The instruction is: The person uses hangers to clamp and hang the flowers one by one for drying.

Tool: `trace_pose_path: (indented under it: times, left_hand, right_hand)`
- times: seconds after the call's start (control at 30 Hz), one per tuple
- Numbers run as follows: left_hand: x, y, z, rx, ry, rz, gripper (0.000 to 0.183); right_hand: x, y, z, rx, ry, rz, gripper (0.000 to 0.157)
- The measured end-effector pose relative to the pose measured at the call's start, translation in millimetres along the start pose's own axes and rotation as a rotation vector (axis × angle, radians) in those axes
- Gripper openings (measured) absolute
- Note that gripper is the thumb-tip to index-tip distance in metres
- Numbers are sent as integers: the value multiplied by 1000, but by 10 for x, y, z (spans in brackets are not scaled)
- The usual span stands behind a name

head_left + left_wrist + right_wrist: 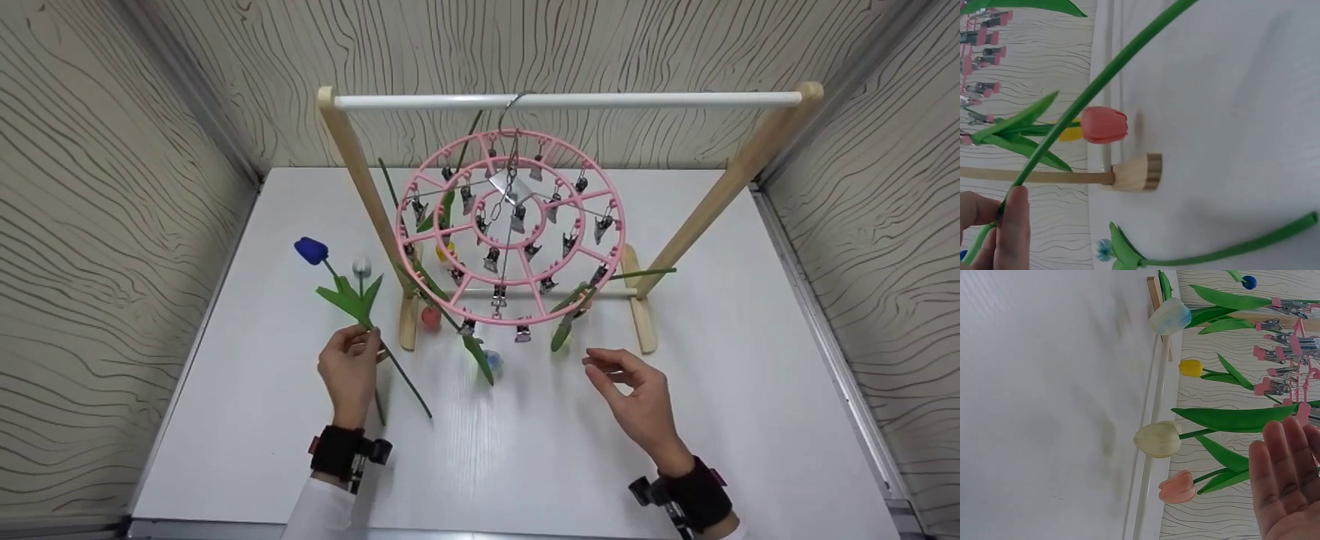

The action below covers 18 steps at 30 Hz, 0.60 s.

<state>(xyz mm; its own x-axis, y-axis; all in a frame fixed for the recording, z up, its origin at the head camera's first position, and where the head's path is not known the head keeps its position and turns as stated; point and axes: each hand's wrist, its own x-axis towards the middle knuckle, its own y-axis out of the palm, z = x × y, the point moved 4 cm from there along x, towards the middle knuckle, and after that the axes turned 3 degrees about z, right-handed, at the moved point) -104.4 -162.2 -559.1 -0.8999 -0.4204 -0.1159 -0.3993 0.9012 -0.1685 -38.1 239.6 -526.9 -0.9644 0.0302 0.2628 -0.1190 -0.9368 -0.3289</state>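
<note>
In the head view my left hand (352,367) pinches the green stem of a blue tulip (311,250), its bloom pointing up and away. The left wrist view shows finger and thumb on that stem (1081,104). A pale blue tulip (361,266) lies on the table beside it. Tulips hang blooms down from a pink round clip hanger (616,206): a coral one (1104,125), a yellow one (1190,368), a white-blue one (1171,316), a cream one (1158,439) and a peach one (1177,487). My right hand (637,397) is just in front of the hanger, holding nothing, fingers relaxed.
The hanger hooks over the white bar (637,99) of a wooden stand (720,195), whose feet rest on the white table (750,390). Several metal clips (523,331) dangle from its rings. Wood-grain patterned panels (225,60) enclose the table's back and sides.
</note>
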Motion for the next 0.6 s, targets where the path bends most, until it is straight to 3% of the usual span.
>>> trace_pose_path:
  times: [0.3, 0.6]
  left_hand:
    - [-297, 87, -436, -118, 230, -61, 11]
    - [-607, 184, -807, -224, 420, -13, 12]
  right_hand:
    - [-34, 100, 76, 1, -31, 51, 27]
    - [-29, 268, 268, 28, -114, 146, 30]
